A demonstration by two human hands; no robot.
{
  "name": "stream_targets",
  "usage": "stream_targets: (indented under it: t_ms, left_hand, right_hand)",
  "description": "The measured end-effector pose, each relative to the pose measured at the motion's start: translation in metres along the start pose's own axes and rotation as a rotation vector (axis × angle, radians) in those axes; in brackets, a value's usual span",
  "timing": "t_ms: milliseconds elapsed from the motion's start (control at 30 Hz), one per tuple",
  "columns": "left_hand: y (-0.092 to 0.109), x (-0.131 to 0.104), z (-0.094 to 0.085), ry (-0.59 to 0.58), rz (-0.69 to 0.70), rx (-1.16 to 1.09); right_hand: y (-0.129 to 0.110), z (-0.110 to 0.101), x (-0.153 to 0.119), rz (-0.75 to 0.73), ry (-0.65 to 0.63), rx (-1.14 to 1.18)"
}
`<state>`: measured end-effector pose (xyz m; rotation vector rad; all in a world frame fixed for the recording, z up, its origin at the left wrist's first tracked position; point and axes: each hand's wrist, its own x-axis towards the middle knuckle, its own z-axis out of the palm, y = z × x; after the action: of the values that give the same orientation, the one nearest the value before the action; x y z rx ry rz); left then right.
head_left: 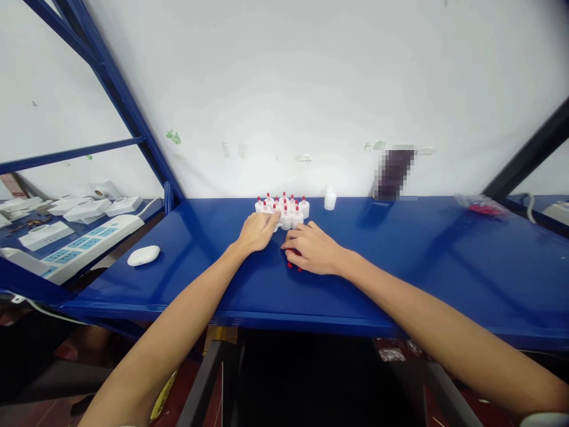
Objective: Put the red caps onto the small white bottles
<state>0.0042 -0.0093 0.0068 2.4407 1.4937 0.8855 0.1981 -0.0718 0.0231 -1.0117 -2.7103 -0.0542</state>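
Several small white bottles (285,219) with red caps stand upright in a tight cluster near the back of the blue table. At the cluster's near left side is my left hand (258,231), its fingers closed around a white bottle (278,227), mostly hidden, whose pale tip shows past the thumb. Just in front of the cluster, my right hand (313,249) rests low over the tabletop with curled fingers. Loose red caps (290,265) lie under and beside it, and some red shows between thumb and fingers. How many caps the palm covers is hidden.
One white bottle (329,199) stands apart by the wall. A white rounded case (143,255) lies on the left of the blue table (200,284). A clear bag of red pieces (484,207) sits at the back right. Power strips (84,243) and white boxes fill the left shelf.
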Motion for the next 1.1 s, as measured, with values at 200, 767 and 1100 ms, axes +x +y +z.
stream_targets:
  t_ms: [200,767,1100]
  left_hand:
    - [0.0,0.0,0.0,-0.007,-0.005,-0.006]
    - [-0.001,0.0,0.0,-0.024,-0.009,0.014]
    - [0.002,-0.001,-0.003,-0.074,-0.002,-0.033]
  right_hand:
    - [0.006,0.002,0.002,0.067,0.003,0.033]
    - [0.018,0.008,0.003,0.083,0.005,-0.07]
    - [0.025,0.01,0.004,0.093,0.128,0.042]
